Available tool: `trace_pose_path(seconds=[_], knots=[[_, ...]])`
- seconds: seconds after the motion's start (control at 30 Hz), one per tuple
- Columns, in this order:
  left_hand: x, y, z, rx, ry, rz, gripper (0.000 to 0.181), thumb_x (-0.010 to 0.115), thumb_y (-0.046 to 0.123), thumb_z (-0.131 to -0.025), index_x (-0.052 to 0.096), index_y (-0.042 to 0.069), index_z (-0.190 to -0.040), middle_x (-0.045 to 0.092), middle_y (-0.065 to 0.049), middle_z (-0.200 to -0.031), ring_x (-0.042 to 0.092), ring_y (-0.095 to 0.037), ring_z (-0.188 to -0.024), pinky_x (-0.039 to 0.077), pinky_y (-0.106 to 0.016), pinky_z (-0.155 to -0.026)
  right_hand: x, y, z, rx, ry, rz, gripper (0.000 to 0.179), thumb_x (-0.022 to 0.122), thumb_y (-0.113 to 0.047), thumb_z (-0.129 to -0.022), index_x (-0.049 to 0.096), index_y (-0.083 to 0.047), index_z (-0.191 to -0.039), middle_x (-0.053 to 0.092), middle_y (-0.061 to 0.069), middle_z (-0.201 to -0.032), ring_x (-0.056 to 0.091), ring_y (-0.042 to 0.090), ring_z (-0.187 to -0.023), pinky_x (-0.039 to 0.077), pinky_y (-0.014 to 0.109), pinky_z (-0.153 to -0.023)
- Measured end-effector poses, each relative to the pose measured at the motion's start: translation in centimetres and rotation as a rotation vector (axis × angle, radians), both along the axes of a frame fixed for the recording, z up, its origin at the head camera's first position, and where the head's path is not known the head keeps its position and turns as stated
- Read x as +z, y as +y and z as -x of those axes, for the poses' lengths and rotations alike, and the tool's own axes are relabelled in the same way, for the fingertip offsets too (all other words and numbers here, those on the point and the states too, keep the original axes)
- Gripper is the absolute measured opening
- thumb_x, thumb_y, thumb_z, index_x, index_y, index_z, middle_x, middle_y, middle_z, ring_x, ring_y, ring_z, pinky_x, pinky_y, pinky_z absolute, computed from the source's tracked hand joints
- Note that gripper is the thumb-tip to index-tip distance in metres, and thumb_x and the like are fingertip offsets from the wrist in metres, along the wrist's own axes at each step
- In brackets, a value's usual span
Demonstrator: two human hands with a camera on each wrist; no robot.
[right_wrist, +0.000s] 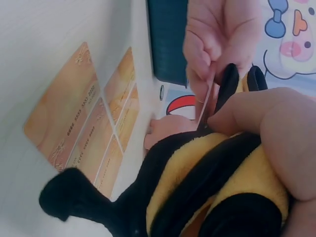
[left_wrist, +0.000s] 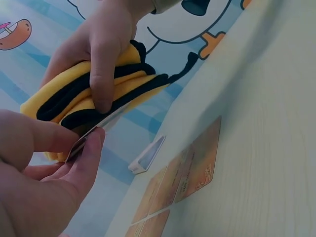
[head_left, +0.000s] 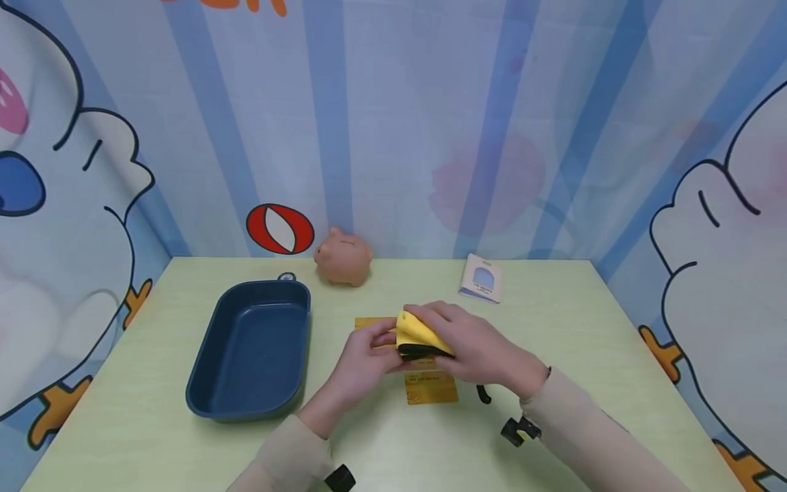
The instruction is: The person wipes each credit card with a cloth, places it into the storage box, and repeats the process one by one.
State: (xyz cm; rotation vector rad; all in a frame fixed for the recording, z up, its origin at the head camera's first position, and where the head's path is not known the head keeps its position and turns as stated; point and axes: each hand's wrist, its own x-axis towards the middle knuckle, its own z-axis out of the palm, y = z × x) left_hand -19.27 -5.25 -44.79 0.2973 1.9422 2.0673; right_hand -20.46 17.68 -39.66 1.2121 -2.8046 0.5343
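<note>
Left hand (head_left: 361,359) pinches a thin card (left_wrist: 109,118) right by the striped plush (head_left: 419,333) (yellow and black, kinda bunched up), which the right hand (head_left: 482,343) grips above some gold cards (head_left: 432,389) on the desk (head_left: 393,451).

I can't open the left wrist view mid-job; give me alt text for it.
The left hand pinches a thin card, seen nearly edge-on, at the edge of a yellow-and-black plush item that the right hand grips. Gold cards lie on the table, lower centre, with a booklet standing beyond them.
</note>
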Motion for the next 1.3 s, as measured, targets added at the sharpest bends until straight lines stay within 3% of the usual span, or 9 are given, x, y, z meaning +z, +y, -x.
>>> trace_pose_path(seconds=[0.17,0.47,0.7,0.83,1.1,1.3], knots=[[0.3,0.0,-0.1,-0.002,0.008,-0.043,0.055,0.067,-0.007,-0.097,0.052,-0.002,-0.15,0.067,-0.023,-0.131,0.073,-0.03,-0.112,0.057,-0.052,-0.098,-0.3,-0.1,0.0,0.004,0.02,-0.006,0.084,0.074,-0.013,-0.09,0.036,-0.019,-0.164,0.053,0.009,-0.15,0.057,0.024,-0.119,0.054,0.046,-0.097],[0.5,0.1,-0.2,0.029,-0.008,-0.042,0.055,0.071,0.001,-0.098,0.053,-0.001,-0.15,0.07,-0.021,-0.127,0.074,-0.027,-0.109,0.062,-0.036,-0.091,-1.5,-0.7,0.0,0.019,0.153,0.034,0.08,0.075,-0.052,-0.094,0.043,-0.019,-0.161,0.057,0.01,-0.147,0.062,0.025,-0.115,0.057,0.043,-0.092],[0.4,0.1,-0.4,0.09,-0.054,-0.061,0.059,0.071,0.001,-0.096,0.052,0.002,-0.152,0.068,-0.018,-0.126,0.073,-0.024,-0.107,0.063,-0.034,-0.088,-1.8,-1.1,-0.3,-0.033,0.199,0.026,0.073,0.072,-0.052,-0.097,0.046,-0.026,-0.16,0.055,0.016,-0.146,0.064,0.033,-0.117,0.059,0.049,-0.087],[0.3,0.2,-0.4,0.112,-0.069,-0.098,0.06,0.071,0.0,-0.095,0.052,0.003,-0.152,0.068,-0.018,-0.126,0.073,-0.023,-0.107,0.063,-0.038,-0.091,-1.7,-1.2,-0.4,-0.064,0.209,0.03,0.074,0.073,-0.052,-0.096,0.045,-0.03,-0.16,0.058,0.016,-0.139,0.063,0.03,-0.108,0.057,0.045,-0.079],[0.2,0.5,-0.3,0.13,-0.061,-0.137,0.059,0.071,-0.003,-0.093,0.055,0.003,-0.15,0.07,-0.018,-0.123,0.073,-0.022,-0.107,0.063,-0.034,-0.088,-1.9,-1.2,-0.3,-0.087,0.272,-0.026,0.082,0.07,-0.057,-0.096,0.04,-0.018,-0.161,0.06,0.012,-0.138,0.063,0.027,-0.101,0.056,0.041,-0.074],[0.2,0.6,-0.4,0.127,-0.079,-0.164,0.058,0.068,-0.005,-0.093,0.055,0.003,-0.149,0.071,-0.019,-0.124,0.075,-0.025,-0.104,0.063,-0.035,-0.088,-2.0,-1.2,-0.5,-0.106,0.311,-0.056,0.082,0.07,-0.062,-0.094,0.043,-0.023,-0.161,0.057,0.013,-0.141,0.063,0.029,-0.105,0.058,0.045,-0.074]])
